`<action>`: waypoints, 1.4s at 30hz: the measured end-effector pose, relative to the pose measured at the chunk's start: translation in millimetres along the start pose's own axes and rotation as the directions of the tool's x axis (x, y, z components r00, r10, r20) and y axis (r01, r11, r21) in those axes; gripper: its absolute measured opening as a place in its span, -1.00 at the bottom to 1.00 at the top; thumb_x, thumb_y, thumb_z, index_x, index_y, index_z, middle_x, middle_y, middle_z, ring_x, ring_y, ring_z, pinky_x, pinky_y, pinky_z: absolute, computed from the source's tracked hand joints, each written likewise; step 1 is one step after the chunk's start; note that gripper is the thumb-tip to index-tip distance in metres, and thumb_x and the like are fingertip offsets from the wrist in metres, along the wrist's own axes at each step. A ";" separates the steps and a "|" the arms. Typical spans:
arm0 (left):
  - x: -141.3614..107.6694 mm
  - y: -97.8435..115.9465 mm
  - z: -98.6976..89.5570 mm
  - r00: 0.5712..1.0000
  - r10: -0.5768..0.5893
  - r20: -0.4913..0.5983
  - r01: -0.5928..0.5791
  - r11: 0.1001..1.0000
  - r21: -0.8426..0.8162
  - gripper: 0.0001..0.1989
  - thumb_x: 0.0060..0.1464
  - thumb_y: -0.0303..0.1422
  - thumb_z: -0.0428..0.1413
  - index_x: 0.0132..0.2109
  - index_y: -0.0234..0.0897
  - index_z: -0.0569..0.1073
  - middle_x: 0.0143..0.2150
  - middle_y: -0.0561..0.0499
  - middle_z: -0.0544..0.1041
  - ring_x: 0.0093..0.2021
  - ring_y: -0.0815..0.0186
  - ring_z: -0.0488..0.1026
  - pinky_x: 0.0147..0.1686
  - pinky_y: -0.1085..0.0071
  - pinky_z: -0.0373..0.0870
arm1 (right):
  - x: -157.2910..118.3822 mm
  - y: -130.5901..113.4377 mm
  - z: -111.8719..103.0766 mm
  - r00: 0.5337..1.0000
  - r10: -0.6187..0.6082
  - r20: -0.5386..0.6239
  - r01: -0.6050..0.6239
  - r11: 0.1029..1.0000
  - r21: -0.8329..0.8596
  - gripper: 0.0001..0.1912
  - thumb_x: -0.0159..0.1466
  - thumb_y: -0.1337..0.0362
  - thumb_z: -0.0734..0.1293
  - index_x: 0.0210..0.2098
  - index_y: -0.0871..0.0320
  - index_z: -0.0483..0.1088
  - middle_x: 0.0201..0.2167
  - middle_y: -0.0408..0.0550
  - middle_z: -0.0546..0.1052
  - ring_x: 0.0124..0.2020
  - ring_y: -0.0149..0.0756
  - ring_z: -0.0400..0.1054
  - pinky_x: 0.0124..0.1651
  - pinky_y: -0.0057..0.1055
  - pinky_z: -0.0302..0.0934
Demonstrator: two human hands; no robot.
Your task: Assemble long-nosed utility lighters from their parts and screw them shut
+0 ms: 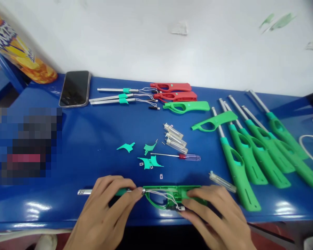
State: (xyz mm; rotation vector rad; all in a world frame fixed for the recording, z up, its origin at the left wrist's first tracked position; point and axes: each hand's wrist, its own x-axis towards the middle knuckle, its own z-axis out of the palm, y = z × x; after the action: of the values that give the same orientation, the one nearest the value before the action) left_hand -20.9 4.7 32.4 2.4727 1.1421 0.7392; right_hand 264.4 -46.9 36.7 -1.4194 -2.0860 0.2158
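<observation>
Near the table's front edge, my left hand (108, 205) grips a silver lighter tube (85, 192), its fingers closed around the green collar. From the tube, thin white wires (160, 193) run into an open green lighter casing half (181, 191). My right hand (216, 215) is closed on the right end of that casing, covering its handle. By the right fingertips, a small black igniter (173, 208) with a white tip lies at the casing's lower edge. Just beyond the hands are turquoise triggers (126, 147), a small pale clip (161, 176) and a screwdriver (189, 157).
Assembled green lighters (241, 180) lie on the right beside a loose clear fuel tank (222, 182). More tanks (176, 142) sit mid-table. Wired tubes (112, 100), red casings (174, 96) and green casing halves (189, 107) lie farther back. A phone (75, 88) and bottle (28, 57) stand left.
</observation>
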 end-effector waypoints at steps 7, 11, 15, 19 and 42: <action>4.9 0.7 -4.9 1.000 0.010 0.027 -0.009 1.000 -0.021 -0.68 0.40 -0.67 0.04 0.10 -0.27 0.56 -0.03 -0.03 0.56 0.02 0.22 0.42 0.05 0.21 0.34 | -1.5 4.4 -1.4 1.000 -0.028 -0.001 0.028 0.999 0.026 -0.73 0.45 0.48 0.34 0.02 0.06 0.60 -0.22 -0.09 0.65 -0.23 -0.26 0.54 -0.13 -0.28 0.41; 3.3 0.5 -4.7 1.000 -0.004 0.029 0.005 0.998 -0.060 -0.68 0.39 -0.68 0.07 0.12 -0.27 0.54 0.01 -0.06 0.49 0.05 0.21 0.38 0.04 0.19 0.33 | -5.0 4.8 -0.9 0.999 -0.040 0.001 0.040 0.996 0.077 -0.73 0.44 0.46 0.35 0.03 0.08 0.59 -0.20 -0.06 0.64 -0.21 -0.22 0.55 -0.13 -0.25 0.42; 2.8 -0.3 -4.6 0.999 -0.004 0.036 0.006 0.997 -0.072 -0.66 0.40 -0.68 0.05 0.14 -0.25 0.52 0.01 -0.05 0.49 0.06 0.22 0.37 0.05 0.19 0.34 | -1.5 3.7 -2.8 0.999 -0.036 -0.001 0.036 0.991 0.132 -0.75 0.47 0.44 0.30 0.00 0.10 0.58 -0.19 -0.04 0.65 -0.21 -0.21 0.56 -0.12 -0.23 0.44; 3.4 -1.0 -5.5 0.998 0.003 0.060 0.003 0.996 -0.087 -0.66 0.41 -0.68 0.05 0.15 -0.26 0.51 0.02 -0.04 0.47 0.09 0.23 0.36 0.10 0.20 0.33 | 3.7 -0.6 -2.0 0.999 -0.014 -0.039 0.020 0.988 0.152 -0.74 0.43 0.52 0.30 -0.04 0.13 0.57 -0.20 -0.04 0.65 -0.19 -0.24 0.56 -0.10 -0.28 0.43; 25.3 9.2 -8.9 0.989 -0.122 -0.078 0.126 0.991 0.048 -0.73 0.44 -0.57 0.07 0.15 -0.20 0.52 0.06 -0.01 0.47 0.05 0.28 0.41 0.08 0.32 0.36 | -0.2 3.9 5.5 0.998 0.026 0.058 -0.035 0.987 0.157 -0.78 0.49 0.46 0.31 0.01 0.11 0.54 -0.15 -0.02 0.61 -0.14 -0.24 0.46 -0.07 -0.32 0.32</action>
State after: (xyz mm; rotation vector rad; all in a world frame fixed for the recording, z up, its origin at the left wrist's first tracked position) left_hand -6.5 19.1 52.2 2.4081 1.3454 0.7812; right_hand 264.4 -44.4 30.4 -1.3645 -2.0433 0.4281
